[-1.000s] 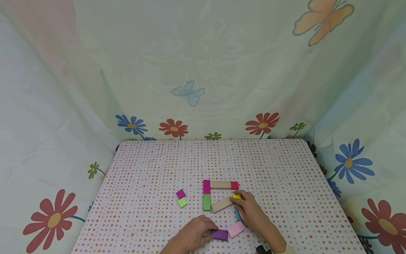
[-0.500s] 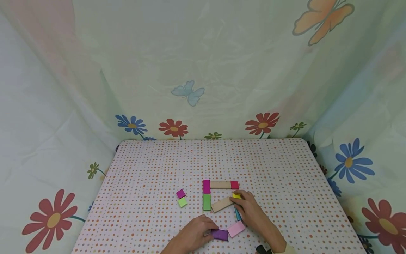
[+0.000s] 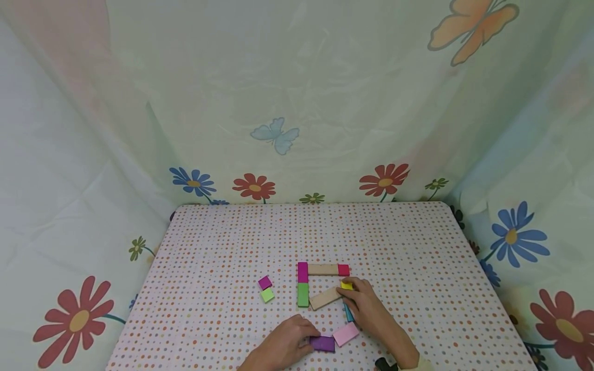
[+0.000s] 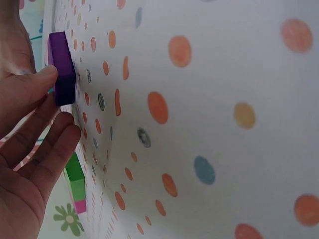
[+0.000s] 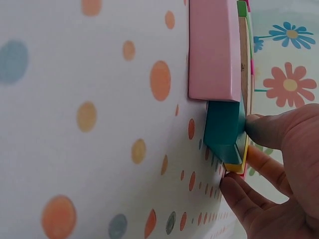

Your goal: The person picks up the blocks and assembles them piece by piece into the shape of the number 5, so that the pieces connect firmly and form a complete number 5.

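Note:
My left hand [image 3: 283, 341] pinches the left end of a purple block [image 3: 323, 343], thumb on its near side in the left wrist view. My right hand [image 3: 371, 312] holds a yellow block [image 3: 346, 285] between thumb and fingers, partly covering it. Beside the thumb lies the end of a slanted wooden plank [image 3: 325, 298]. A teal block [image 5: 222, 122] sits just under the right hand, and a pink block [image 3: 345, 334] lies between it and the purple one. Further back are green [image 3: 303, 295] and magenta [image 3: 302, 272] blocks, another plank [image 3: 323, 270] and a red block [image 3: 343, 270].
A small magenta cube [image 3: 265, 282] and a lime cube [image 3: 267, 295] lie apart, left of the blocks. The dotted tabletop [image 3: 223, 247] ends at a printed curtain [image 3: 325, 93]. A black object [image 3: 384, 364] shows near the right forearm.
The left hand and the purple block have shifted very slightly to the right. The right hand stays in place on the yellow block.

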The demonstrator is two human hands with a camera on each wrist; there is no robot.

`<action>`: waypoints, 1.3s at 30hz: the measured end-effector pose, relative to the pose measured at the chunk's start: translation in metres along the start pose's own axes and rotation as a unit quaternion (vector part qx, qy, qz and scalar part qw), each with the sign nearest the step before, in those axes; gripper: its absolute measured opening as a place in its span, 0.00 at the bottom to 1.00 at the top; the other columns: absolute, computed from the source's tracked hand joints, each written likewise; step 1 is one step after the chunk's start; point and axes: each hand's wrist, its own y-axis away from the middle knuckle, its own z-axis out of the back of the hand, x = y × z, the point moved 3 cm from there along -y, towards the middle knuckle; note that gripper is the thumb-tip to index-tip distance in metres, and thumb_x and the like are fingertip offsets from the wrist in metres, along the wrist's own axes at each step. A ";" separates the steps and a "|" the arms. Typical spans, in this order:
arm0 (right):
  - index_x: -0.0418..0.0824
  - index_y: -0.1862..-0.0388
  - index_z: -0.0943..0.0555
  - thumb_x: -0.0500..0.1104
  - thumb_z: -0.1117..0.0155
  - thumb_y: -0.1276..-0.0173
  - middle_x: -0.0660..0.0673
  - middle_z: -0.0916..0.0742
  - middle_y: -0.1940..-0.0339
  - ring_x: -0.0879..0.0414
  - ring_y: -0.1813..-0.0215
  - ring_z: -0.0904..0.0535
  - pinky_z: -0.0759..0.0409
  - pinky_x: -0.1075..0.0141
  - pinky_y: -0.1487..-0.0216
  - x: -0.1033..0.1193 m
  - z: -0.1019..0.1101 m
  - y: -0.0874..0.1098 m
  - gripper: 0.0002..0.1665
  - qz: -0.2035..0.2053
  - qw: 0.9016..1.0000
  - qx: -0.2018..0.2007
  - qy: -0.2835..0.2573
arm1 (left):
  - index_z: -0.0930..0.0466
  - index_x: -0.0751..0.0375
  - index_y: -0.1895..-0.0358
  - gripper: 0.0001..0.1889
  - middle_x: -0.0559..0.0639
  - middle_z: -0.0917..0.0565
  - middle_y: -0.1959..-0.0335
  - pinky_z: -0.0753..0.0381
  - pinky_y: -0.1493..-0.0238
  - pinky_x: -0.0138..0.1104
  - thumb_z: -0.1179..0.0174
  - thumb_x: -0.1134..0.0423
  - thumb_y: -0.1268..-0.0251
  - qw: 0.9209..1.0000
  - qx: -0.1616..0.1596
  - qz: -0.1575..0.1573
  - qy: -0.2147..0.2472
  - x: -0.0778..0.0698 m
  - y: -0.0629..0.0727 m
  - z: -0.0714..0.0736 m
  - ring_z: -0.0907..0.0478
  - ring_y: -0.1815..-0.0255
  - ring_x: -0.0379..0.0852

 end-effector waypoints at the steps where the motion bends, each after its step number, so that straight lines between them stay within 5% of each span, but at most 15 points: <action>1: 0.46 0.37 0.12 0.39 0.32 0.24 0.44 0.19 0.30 0.47 0.32 0.24 0.18 0.50 0.32 0.000 0.000 0.000 0.18 0.000 1.000 -0.001 -0.001 | 0.09 0.50 0.46 0.13 0.39 0.10 0.50 0.17 0.45 0.22 0.28 0.60 0.31 1.000 -0.001 -0.001 -0.001 0.000 0.000 0.000 0.17 0.46 0.31; 13: 0.45 0.37 0.12 0.39 0.32 0.24 0.44 0.19 0.30 0.47 0.31 0.24 0.18 0.50 0.32 -0.001 0.000 0.000 0.18 0.007 1.000 -0.004 0.000 | 0.09 0.49 0.46 0.13 0.38 0.11 0.49 0.19 0.46 0.21 0.28 0.58 0.31 1.000 -0.009 -0.010 -0.006 0.000 0.000 -0.002 0.19 0.46 0.31; 19: 0.45 0.38 0.12 0.38 0.32 0.24 0.43 0.19 0.31 0.46 0.31 0.23 0.18 0.49 0.32 -0.001 0.001 -0.001 0.18 0.015 1.000 -0.008 -0.002 | 0.09 0.53 0.47 0.10 0.41 0.10 0.51 0.16 0.46 0.23 0.32 0.61 0.27 0.996 -0.089 -0.016 -0.017 0.001 0.000 0.006 0.17 0.48 0.33; 23: 0.45 0.38 0.12 0.38 0.32 0.24 0.43 0.19 0.31 0.45 0.31 0.24 0.19 0.48 0.32 -0.001 0.001 -0.001 0.18 0.013 1.000 -0.008 -0.004 | 0.09 0.55 0.49 0.09 0.42 0.09 0.52 0.15 0.48 0.25 0.30 0.65 0.30 0.984 -0.171 0.002 -0.049 0.008 -0.001 0.017 0.17 0.51 0.36; 29: 0.44 0.38 0.12 0.38 0.31 0.25 0.43 0.19 0.31 0.46 0.32 0.24 0.18 0.50 0.32 0.000 0.000 -0.001 0.18 0.010 1.000 -0.004 -0.001 | 0.09 0.57 0.53 0.10 0.45 0.11 0.54 0.12 0.50 0.30 0.26 0.69 0.37 0.963 -0.249 0.041 -0.093 0.029 0.001 0.038 0.16 0.52 0.41; 34: 0.44 0.38 0.12 0.38 0.31 0.25 0.43 0.19 0.31 0.46 0.32 0.24 0.18 0.50 0.32 0.000 0.000 -0.001 0.18 0.010 1.000 -0.006 -0.004 | 0.09 0.57 0.53 0.10 0.49 0.11 0.52 0.10 0.54 0.34 0.25 0.68 0.38 0.945 -0.269 0.104 -0.155 0.054 0.004 0.051 0.17 0.51 0.46; 39: 0.44 0.38 0.12 0.37 0.32 0.24 0.43 0.19 0.31 0.46 0.31 0.24 0.19 0.49 0.31 0.000 0.000 -0.001 0.18 0.006 1.000 -0.003 -0.006 | 0.09 0.59 0.53 0.09 0.54 0.12 0.49 0.10 0.57 0.37 0.27 0.66 0.35 0.932 -0.253 0.164 -0.200 0.077 0.002 0.053 0.18 0.49 0.51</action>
